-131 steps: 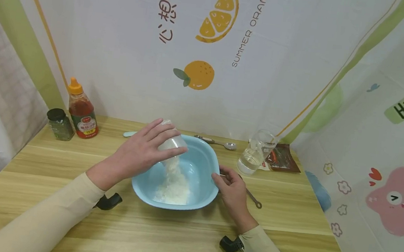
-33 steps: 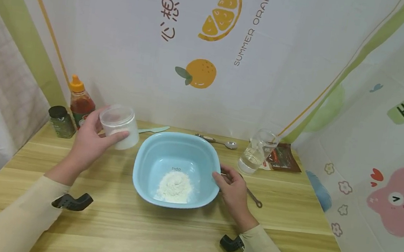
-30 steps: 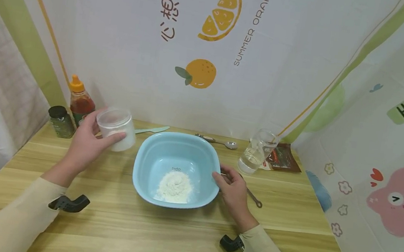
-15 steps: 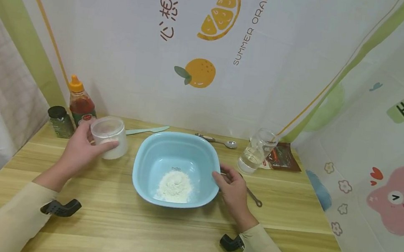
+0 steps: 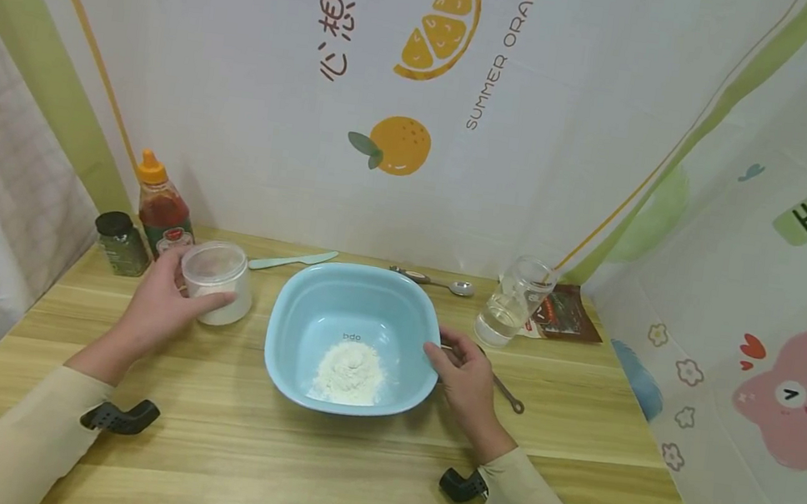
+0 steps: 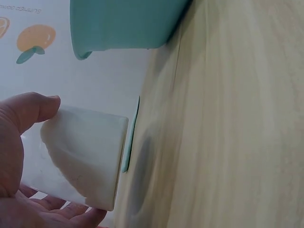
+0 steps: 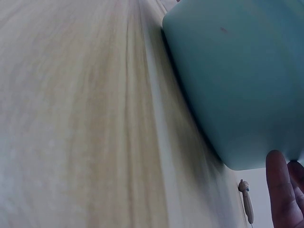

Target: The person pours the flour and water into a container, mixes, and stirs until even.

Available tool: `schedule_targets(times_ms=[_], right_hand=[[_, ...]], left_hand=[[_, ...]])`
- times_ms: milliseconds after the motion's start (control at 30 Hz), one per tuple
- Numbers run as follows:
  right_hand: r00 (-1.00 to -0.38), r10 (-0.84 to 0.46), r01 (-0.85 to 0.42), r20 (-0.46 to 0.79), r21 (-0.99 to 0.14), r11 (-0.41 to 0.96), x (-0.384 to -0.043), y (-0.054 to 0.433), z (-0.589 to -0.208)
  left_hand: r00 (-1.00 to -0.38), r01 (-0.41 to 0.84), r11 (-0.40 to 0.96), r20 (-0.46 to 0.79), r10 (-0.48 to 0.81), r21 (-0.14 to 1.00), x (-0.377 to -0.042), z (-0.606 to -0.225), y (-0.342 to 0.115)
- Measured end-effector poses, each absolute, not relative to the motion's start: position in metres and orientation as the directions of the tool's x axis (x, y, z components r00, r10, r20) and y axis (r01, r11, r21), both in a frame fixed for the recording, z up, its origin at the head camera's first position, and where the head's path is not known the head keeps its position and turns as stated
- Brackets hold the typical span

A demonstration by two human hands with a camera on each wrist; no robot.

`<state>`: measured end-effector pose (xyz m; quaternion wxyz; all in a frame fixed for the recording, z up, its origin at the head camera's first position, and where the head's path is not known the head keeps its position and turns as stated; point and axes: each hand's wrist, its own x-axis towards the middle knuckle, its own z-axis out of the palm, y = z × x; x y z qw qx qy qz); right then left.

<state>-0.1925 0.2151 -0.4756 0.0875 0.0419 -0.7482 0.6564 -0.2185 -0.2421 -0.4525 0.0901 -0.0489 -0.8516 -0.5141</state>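
Observation:
My left hand (image 5: 159,298) grips a clear plastic jar (image 5: 216,263), thumb on the near side and fingers round the far side. White powder shows inside the jar (image 6: 80,152), which is upright, close over the table, left of the bowl. In the light blue bowl (image 5: 299,298) lies a heap of white powder (image 5: 349,373). At the bowl's right rim my right hand (image 5: 466,382) holds on, thumb over the edge and fingers against the outer wall. The right wrist view shows fingertips at the bowl's outside (image 7: 237,85).
A red sauce bottle (image 5: 162,210) and a dark-lidded herb jar (image 5: 123,244) stand back left. Behind the bowl lie a pale green knife (image 5: 292,260) and a spoon (image 5: 437,283). A glass of clear liquid (image 5: 505,311), a brown packet (image 5: 569,316) and a brown handle (image 5: 509,395) are right.
Earlier my left hand tipped the jar over the bowl and powder fell in. The jar has since turned upright and moved left and down toward the table. My right hand has stayed at the rim.

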Motion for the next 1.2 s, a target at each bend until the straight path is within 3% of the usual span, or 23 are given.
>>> schedule_targets(times_ms=[933, 1200], right_hand=[[-0.983, 0.054, -0.166, 0.176, -0.976, 0.144, -0.193, 0.215, -0.477], [-0.982, 0.055, -0.168, 0.178, -0.975, 0.147, -0.193, 0.215, -0.476]], left_hand=[[-0.973, 0.211, 0.479, 0.229, 0.021, 0.852, -0.221, -0.47, -0.247], [-0.977, 0.209, 0.469, 0.204, 0.062, 0.858, -0.221, -0.46, -0.249]])
